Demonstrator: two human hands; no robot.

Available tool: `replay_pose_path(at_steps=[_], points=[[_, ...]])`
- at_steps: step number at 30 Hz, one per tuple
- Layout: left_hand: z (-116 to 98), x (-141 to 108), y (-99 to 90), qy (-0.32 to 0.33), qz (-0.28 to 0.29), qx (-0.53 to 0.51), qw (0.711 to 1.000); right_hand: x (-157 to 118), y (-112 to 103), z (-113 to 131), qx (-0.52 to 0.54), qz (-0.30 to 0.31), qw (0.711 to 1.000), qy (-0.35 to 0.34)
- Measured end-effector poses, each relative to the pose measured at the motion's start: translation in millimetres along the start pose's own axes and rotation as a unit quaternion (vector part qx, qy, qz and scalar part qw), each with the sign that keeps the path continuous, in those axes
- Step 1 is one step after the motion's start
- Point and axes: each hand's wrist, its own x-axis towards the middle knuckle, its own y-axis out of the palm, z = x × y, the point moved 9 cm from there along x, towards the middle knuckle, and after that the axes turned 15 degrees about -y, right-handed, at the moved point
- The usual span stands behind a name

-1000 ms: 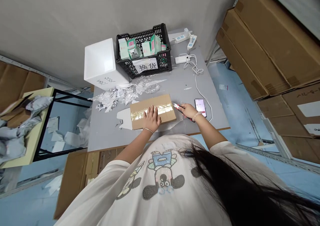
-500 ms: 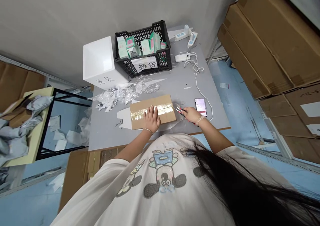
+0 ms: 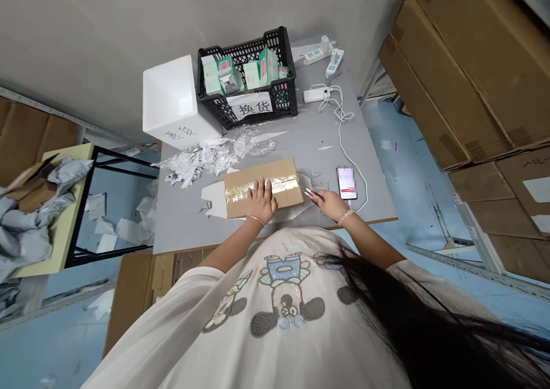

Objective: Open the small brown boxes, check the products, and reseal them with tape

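A flat cardboard box with shiny clear tape along its top lies near the table's front edge. My left hand rests flat on it, fingers spread, holding nothing. Just beyond the box's right end, my right hand is closed around scissors with dark handles. Their blades point left toward the box's taped end and look slightly parted, with a small gap to the edge. White paper sticks out from under the box. To the right of my right hand lies a lit phone, plugged into a white cable.
Behind the box sit crumpled plastic wrap, a white foam bin and a black crate of small green boxes. Power strips are at the back right. Stacked cartons stand right; parcels lie left.
The scissors have drawn back a little to the right, off the box's taped end. My left hand stays flat on the box. The whole view has shifted slightly.
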Motion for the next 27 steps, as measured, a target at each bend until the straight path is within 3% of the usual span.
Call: replay_pose_path(at_steps=[4, 11, 17, 27], points=[[-0.4, 1.0, 0.3, 0.009, 0.001, -0.006, 1.000, -0.4, -3.0, 0.5, -0.052, -0.005, 0.999, -0.012], [-0.2, 1.1, -1.6, 0.011, 0.004, -0.013, 1.000, 4.5, -6.0, -3.4, -0.021, 0.015, 1.000, 0.010], [-0.7, 0.7, -4.7, 0.007, 0.005, -0.025, 1.000, 13.8, -28.2, -6.9, -0.020, -0.046, 0.998, 0.045], [-1.2, 1.0, -5.7, 0.007, 0.003, -0.028, 1.000, 38.6, -14.4, 7.4, 0.010, -0.078, 0.996, 0.036]])
